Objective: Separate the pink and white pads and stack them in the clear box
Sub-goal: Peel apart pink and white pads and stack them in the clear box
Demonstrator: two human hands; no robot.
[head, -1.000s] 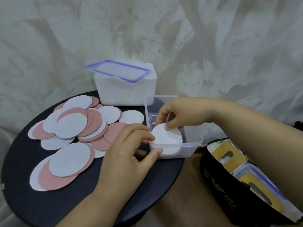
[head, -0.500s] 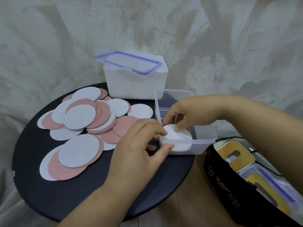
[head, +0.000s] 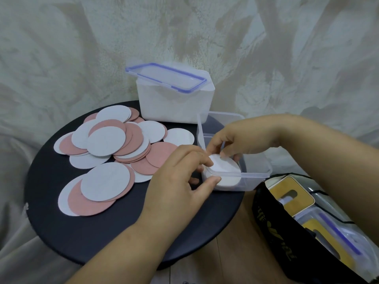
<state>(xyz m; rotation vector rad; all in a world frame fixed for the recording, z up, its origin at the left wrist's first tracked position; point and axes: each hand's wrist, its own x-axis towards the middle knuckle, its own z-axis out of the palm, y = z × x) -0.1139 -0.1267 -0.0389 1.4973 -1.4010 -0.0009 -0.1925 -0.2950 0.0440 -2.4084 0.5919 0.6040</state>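
1. Gripping the near left corner of the clear box (head: 256, 175): left hand (head: 174, 181), fingers curled, thumb flat against the outer wall, forefinger tip over the rim and touching the edge of the top pad.
2. Right hand (head: 242, 138): reaches in from the right over the box, fingers bent. Thumb and forefinger tips pinch the far edge of the white pad (head: 224, 166) (whether the other fingers touch anything cannot be told).
3. White pad: round, lying flat as the top of a short stack inside the clear box. The stack fills the near end of the box, and the far end shows bare floor.
4. Clear box: rectangular, lidless, standing at the right edge of the round black table (head: 82, 232), its long side running away from the viewer.
5. Loose pads (head: 114, 144): pink and white discs in an overlapping heap on the left half of the table. The nearest pink one lies just beside the left hand.
6. Front group (head: 104, 181): a white pad over a pink one over another white one, near the table's front left.
7. White tub (head: 174, 107): opaque, at the back of the table, just behind the clear box. A clear lid with blue trim (head: 164, 75) lies askew across its top.
8. Black bag (head: 272, 222): off the table, lower right, open, holding yellow-backed packets (head: 287, 191).
9. Backdrop: pale mottled wall (head: 287, 48).
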